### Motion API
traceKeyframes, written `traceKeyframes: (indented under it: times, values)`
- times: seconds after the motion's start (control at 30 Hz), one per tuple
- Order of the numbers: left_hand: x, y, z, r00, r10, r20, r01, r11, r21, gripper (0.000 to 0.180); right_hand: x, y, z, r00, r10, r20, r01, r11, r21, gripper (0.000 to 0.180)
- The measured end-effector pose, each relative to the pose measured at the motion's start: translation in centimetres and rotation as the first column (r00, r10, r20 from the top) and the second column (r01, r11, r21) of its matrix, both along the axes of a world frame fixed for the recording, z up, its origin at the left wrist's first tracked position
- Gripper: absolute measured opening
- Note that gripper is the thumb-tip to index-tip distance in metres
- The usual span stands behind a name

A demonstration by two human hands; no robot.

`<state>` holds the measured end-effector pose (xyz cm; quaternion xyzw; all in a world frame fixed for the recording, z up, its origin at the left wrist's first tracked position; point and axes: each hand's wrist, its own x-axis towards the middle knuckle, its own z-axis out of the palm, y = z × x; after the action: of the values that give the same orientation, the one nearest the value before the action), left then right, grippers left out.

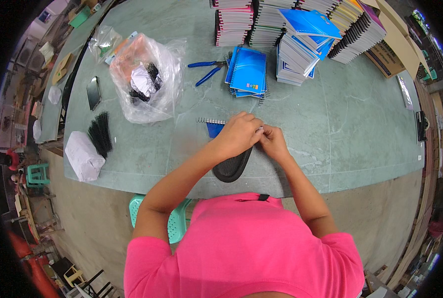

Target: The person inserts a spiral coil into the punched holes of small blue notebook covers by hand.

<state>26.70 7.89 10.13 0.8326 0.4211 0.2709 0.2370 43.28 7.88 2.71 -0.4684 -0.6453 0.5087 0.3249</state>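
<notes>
A blue spiral notebook point(214, 129) lies in front of me, its dark coil sticking out past the left corner. My left hand point(240, 134) is closed over its bound edge and covers most of it. My right hand point(273, 142) meets the left fingertips in a pinch at the right end of the binding. What exactly the fingertips grip is hidden. Under my hands and toward the table edge sits a black, rounded, ribbed pad shaped like a shoe sole point(231, 168).
Beyond my hands lie blue-handled pliers point(205, 73) and blue notebooks point(248, 71), with tall notebook stacks point(234, 27) behind. At left are a clear plastic bag point(149, 107), a phone point(93, 93), black coils point(101, 133) and a white bundle point(84, 155). A cardboard box point(387, 57) stands far right.
</notes>
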Motion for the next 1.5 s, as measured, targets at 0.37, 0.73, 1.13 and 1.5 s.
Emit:
traceKeyframes:
  times: [0.37, 0.73, 1.13, 1.5]
  values:
    - [-1.1, -0.1, -0.1, 0.997, 0.075, -0.009, -0.075, 0.997, -0.012, 0.023, -0.6, -0.3, 0.8, 0.999, 0.002, -0.039, -0.001, 0.999, 0.044, 0.016]
    - [-0.7, -0.6, 0.1, 0.996, 0.072, 0.046, -0.073, 0.997, 0.007, 0.023, -1.1, -0.6, 2.1, 0.996, -0.007, 0.085, -0.002, 0.995, 0.097, 0.015]
    - [-7.1, 2.2, 5.6, 0.683, 0.436, 0.586, -0.069, 0.837, -0.542, 0.029, -1.3, 4.0, 7.0, 0.818, -0.179, -0.547, 0.043, 0.967, -0.251, 0.019]
    - [-4.0, 9.6, -4.5, 0.922, 0.242, -0.303, -0.090, 0.893, 0.440, 0.041, 4.2, 13.5, 20.5, 0.819, -0.547, 0.174, 0.019, 0.329, 0.944, 0.030]
